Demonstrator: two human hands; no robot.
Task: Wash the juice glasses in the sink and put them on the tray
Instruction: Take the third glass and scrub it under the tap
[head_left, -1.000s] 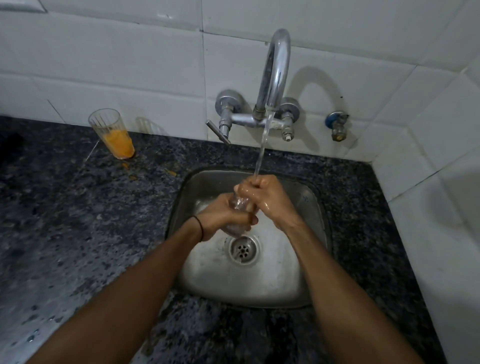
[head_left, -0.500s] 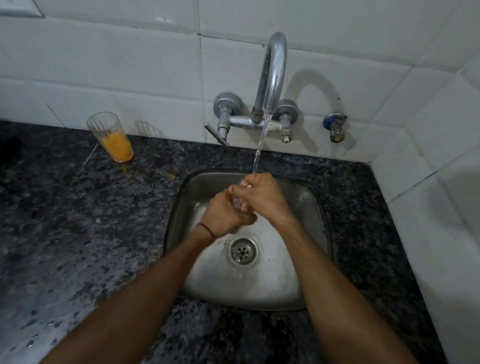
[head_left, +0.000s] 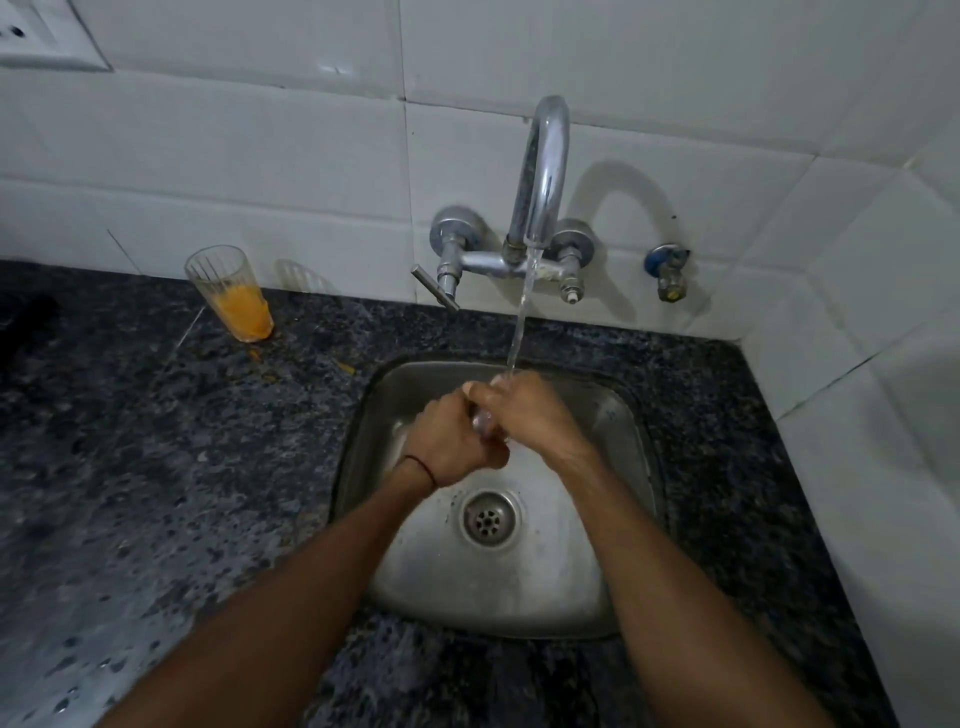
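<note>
Both my hands are over the steel sink (head_left: 631, 415), under the running water. My left hand (head_left: 449, 441) and my right hand (head_left: 530, 410) are curled round a clear juice glass (head_left: 483, 423); only a sliver of it shows between them. The stream from the tap (head_left: 543, 171) lands on my right hand's fingers. A second juice glass (head_left: 231, 291), with orange juice in its lower part, stands on the dark counter at the back left by the wall. No tray is in view.
Dark speckled stone counter (head_left: 156, 467) surrounds the sink, with small orange drips (head_left: 345, 368) near the juice glass. White tiled walls close the back and right. The drain (head_left: 490, 518) lies near the sink's middle. A small blue-capped valve (head_left: 667, 270) sits right of the tap.
My hands have risen slightly toward the back of the sink with the glass, which is now more covered. Water keeps running.
</note>
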